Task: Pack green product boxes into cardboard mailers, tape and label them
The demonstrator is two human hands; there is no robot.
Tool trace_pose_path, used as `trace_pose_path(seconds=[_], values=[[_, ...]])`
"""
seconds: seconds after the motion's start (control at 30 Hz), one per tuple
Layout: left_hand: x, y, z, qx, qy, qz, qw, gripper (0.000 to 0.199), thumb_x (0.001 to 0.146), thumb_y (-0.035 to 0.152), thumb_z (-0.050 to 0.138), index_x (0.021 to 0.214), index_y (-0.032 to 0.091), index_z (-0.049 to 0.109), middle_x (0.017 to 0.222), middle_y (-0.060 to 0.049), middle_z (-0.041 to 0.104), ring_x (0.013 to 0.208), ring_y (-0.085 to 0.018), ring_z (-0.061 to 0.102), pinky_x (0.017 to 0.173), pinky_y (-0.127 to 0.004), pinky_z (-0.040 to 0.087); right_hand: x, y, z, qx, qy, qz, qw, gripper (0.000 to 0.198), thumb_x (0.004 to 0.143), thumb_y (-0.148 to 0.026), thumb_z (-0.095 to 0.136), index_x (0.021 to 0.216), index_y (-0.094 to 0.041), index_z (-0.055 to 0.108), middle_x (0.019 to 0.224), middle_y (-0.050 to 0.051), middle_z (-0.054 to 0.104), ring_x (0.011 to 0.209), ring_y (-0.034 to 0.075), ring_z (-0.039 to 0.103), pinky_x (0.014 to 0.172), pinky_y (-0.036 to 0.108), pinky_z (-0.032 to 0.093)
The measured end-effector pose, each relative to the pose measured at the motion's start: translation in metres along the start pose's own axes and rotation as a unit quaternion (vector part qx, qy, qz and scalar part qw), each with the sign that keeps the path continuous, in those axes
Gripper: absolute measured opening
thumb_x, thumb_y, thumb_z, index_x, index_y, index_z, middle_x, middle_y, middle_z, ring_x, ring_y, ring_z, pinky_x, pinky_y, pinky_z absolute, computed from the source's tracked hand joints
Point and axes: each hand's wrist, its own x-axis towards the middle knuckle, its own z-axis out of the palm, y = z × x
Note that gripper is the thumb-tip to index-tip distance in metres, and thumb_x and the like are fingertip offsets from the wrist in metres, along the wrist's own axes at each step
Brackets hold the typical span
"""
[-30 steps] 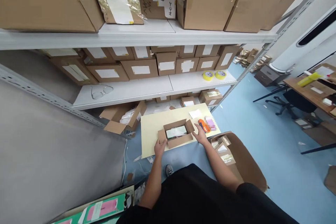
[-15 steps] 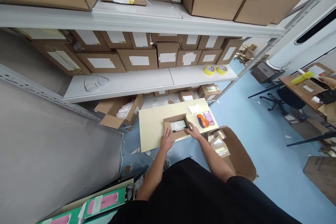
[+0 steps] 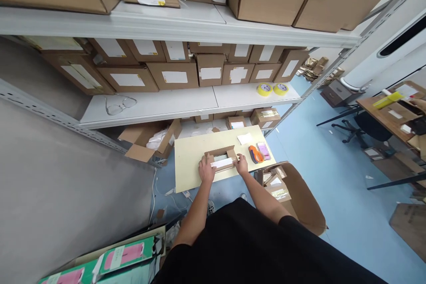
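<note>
A small cardboard box (image 3: 223, 170) lies on the pale yellow tabletop (image 3: 188, 159), its far flap standing up. The near flap is folded over the opening and bears a white label (image 3: 222, 163). Through the gap behind it, a pale item shows in part. My left hand (image 3: 207, 169) grips the left end of the box with its fingers over the edge. At the right end, my right hand (image 3: 241, 165) holds the box's corner between bent fingers and thumb. An orange and blue tape dispenser (image 3: 256, 154) lies to the right of the box.
Beside the dispenser are a purple packet (image 3: 264, 151) and a white paper (image 3: 245, 138). A large open carton (image 3: 301, 195) with flat packages stands right of the table, another open box (image 3: 143, 142) on the left. Above, a shelf (image 3: 186, 100) holds boxes, glasses and yellow tape rolls.
The near flap has folded inward over the opening, bringing its white label into view. Both hands have shifted slightly along the box ends.
</note>
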Motion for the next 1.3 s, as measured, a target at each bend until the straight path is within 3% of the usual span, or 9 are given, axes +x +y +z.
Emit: trace_pose_path(seconds=[0.1,0.17,0.3,0.43,0.63,0.8,0.93,1.07,1.3], values=[[0.018,0.012,-0.010,0.041,-0.012,0.025,0.999,0.107,0.082,0.037,0.078,0.169,0.026,0.016,0.176,-0.014,0.010,0.160,-0.043,0.012,0.123,-0.055,0.030,0.000,0.003,0.005,-0.014,-0.006,0.034,0.999,0.061,0.084,-0.028,0.066,0.143,-0.019,0.054,0.137,0.017,0.058,0.117,0.031,0.064,0.098,0.039,0.051],[0.027,0.017,-0.016,0.068,-0.039,0.050,0.996,0.109,0.078,0.034,0.081,0.168,0.025,0.019,0.174,-0.016,0.019,0.161,-0.042,0.007,0.126,-0.054,0.025,0.002,0.005,0.002,-0.019,-0.024,0.038,0.999,0.068,0.084,-0.031,0.069,0.148,-0.020,0.050,0.140,0.019,0.056,0.124,0.034,0.060,0.101,0.041,0.049],[0.024,0.021,-0.012,0.126,-0.082,0.067,0.986,0.081,0.085,0.020,0.067,0.161,0.022,0.039,0.159,-0.019,0.047,0.157,-0.037,0.026,0.126,-0.055,0.024,0.006,0.005,-0.006,-0.023,-0.048,0.018,0.998,0.073,0.087,-0.033,0.069,0.154,-0.019,0.045,0.144,0.020,0.054,0.132,0.037,0.055,0.108,0.045,0.046],[0.007,0.023,0.005,0.159,-0.140,0.069,0.975,0.067,0.094,0.025,0.053,0.159,0.017,0.043,0.165,-0.023,0.038,0.156,-0.039,0.029,0.119,-0.055,0.036,0.015,0.014,-0.017,-0.008,-0.038,-0.047,0.998,0.064,0.092,-0.028,0.059,0.154,-0.018,0.046,0.148,0.019,0.053,0.140,0.034,0.049,0.116,0.045,0.041],[0.006,0.021,0.019,0.204,-0.120,0.076,0.969,0.071,0.099,0.046,0.049,0.158,0.006,0.042,0.164,-0.027,0.036,0.157,-0.041,0.025,0.121,-0.052,0.033,0.048,0.070,-0.066,-0.030,0.013,-0.041,0.999,0.055,0.093,-0.023,0.055,0.146,-0.011,0.053,0.151,0.020,0.052,0.145,0.033,0.041,0.124,0.047,0.030],[0.011,0.016,0.028,0.204,-0.095,0.120,0.967,0.072,0.099,0.052,0.047,0.156,0.008,0.045,0.163,-0.026,0.040,0.157,-0.042,0.024,0.123,-0.056,0.031,0.075,0.120,-0.099,-0.006,-0.007,0.005,1.000,0.037,0.092,-0.021,0.055,0.128,-0.013,0.064,0.141,0.017,0.059,0.135,0.029,0.050,0.113,0.039,0.041],[0.014,0.017,0.032,0.195,-0.100,0.137,0.966,0.071,0.098,0.053,0.047,0.154,0.009,0.047,0.164,-0.025,0.040,0.159,-0.041,0.021,0.125,-0.055,0.030,0.087,0.134,-0.090,0.006,-0.066,0.032,0.997,0.032,0.089,-0.024,0.063,0.120,-0.014,0.067,0.133,0.016,0.064,0.127,0.028,0.055,0.105,0.035,0.045],[0.017,0.020,0.034,0.199,-0.122,0.119,0.965,0.069,0.099,0.051,0.048,0.155,0.010,0.047,0.166,-0.024,0.036,0.159,-0.041,0.022,0.122,-0.054,0.035,0.096,0.134,-0.067,0.005,-0.140,0.130,0.982,0.051,0.087,-0.036,0.072,0.128,-0.008,0.060,0.119,0.022,0.069,0.117,0.035,0.061,0.099,0.043,0.047],[0.015,0.026,0.032,0.200,-0.158,0.069,0.964,0.065,0.102,0.052,0.045,0.161,0.023,0.041,0.173,-0.017,0.024,0.161,-0.036,0.016,0.111,-0.054,0.048,0.097,0.133,-0.058,-0.003,-0.112,0.143,0.983,0.045,0.094,-0.031,0.059,0.130,-0.004,0.056,0.120,0.023,0.070,0.120,0.035,0.062,0.103,0.042,0.046]])
